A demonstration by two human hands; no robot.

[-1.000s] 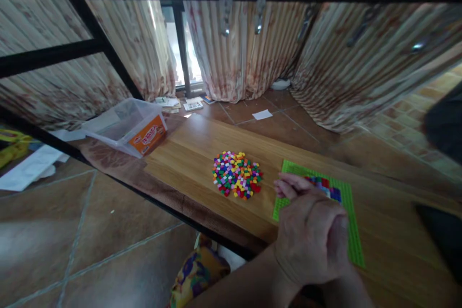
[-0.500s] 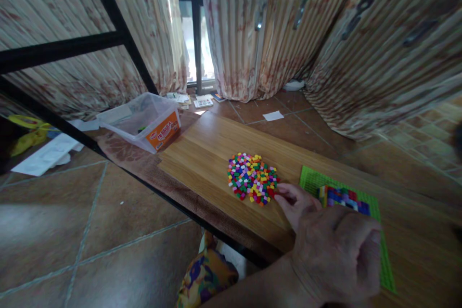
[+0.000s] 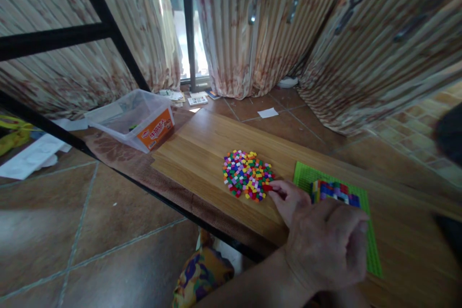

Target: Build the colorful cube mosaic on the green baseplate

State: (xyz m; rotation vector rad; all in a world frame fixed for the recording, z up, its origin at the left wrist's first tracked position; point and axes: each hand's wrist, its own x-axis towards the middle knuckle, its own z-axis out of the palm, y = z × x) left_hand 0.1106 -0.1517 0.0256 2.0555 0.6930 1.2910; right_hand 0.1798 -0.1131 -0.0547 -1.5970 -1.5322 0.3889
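A round pile of small colourful toy bricks [image 3: 243, 173] lies on the wooden board. At the pile's right edge, my right hand [image 3: 290, 199] pinches a red brick [image 3: 267, 187] between thumb and finger. My left hand [image 3: 325, 245] crosses in front of the right wrist, its fingers curled together; what they hold, if anything, is hidden. Behind my hands, a green baseplate [image 3: 373, 255] carries a low build of blue, red, yellow and white bricks [image 3: 335, 191]. My left hand covers part of the plate.
A clear plastic bin [image 3: 126, 115] with an orange label stands at the board's far left end. The wooden board [image 3: 202, 154] rests on a brown cloth-covered surface. Black frame bars [image 3: 119, 48] cross the upper left and top. Papers [image 3: 267, 113] lie on the tiled floor.
The view has shifted slightly, so the scene sits a little further left and higher. My right fingers now show the red brick clearly. My left hand stays curled over the right wrist.
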